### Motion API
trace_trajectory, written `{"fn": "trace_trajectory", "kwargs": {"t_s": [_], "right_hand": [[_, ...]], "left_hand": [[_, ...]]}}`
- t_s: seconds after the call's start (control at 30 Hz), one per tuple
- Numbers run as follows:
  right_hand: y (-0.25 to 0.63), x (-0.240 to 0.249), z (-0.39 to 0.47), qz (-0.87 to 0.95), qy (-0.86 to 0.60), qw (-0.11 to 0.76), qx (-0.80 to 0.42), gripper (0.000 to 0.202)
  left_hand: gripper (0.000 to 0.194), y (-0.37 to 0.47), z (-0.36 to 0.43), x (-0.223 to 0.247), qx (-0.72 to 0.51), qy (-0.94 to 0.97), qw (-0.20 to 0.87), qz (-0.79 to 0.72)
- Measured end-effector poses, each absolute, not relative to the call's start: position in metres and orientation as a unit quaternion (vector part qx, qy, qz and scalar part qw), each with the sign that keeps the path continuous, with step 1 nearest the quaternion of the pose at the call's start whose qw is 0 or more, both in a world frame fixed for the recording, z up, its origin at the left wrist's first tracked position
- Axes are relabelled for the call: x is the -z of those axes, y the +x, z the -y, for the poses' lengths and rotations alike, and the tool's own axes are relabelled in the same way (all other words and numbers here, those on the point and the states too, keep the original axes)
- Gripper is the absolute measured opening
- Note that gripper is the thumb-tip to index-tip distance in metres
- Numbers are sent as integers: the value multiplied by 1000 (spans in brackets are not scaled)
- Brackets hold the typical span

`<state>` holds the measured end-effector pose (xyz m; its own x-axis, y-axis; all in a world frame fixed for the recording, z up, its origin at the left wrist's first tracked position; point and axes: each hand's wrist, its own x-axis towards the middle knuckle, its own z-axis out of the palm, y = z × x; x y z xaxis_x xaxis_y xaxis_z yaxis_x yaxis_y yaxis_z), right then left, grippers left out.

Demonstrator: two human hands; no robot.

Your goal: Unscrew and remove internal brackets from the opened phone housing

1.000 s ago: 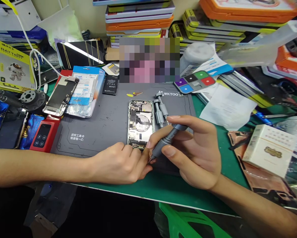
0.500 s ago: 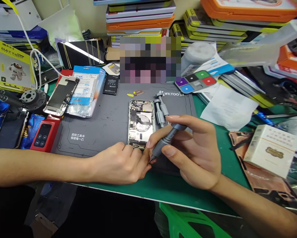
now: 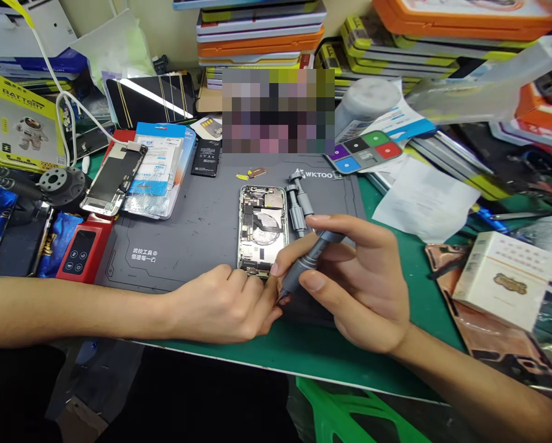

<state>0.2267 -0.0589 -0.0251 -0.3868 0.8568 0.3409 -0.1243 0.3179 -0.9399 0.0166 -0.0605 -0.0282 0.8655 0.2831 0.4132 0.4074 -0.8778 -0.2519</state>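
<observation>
An opened phone (image 3: 261, 224) lies on the grey mat with its insides facing up; its battery space is bare and a flex cable runs across it. My right hand (image 3: 372, 289) holds a grey precision screwdriver (image 3: 298, 269) at a slant, tip down and to the left. The screwdriver tip meets the fingers of my left hand (image 3: 223, 304), just below the phone's bottom edge. My left hand is closed, knuckles up; whatever its fingertips pinch is hidden. Two more grey screwdrivers (image 3: 298, 206) lie right of the phone.
A black battery (image 3: 205, 157), a detached phone screen (image 3: 115, 178) and a red device (image 3: 84, 249) are on the left. On the right are a coloured screw tray (image 3: 364, 152), a white sheet (image 3: 426, 197) and a white box (image 3: 504, 277). Stacked boxes (image 3: 261, 31) line the back.
</observation>
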Motion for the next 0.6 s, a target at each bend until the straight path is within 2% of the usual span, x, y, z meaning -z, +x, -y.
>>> {"fn": "trace_trajectory", "kwargs": {"t_s": [0.6], "right_hand": [[226,25,59,642,-285,465,-539,45]], "left_hand": [[25,16,62,30,185,-951,166,185]]}}
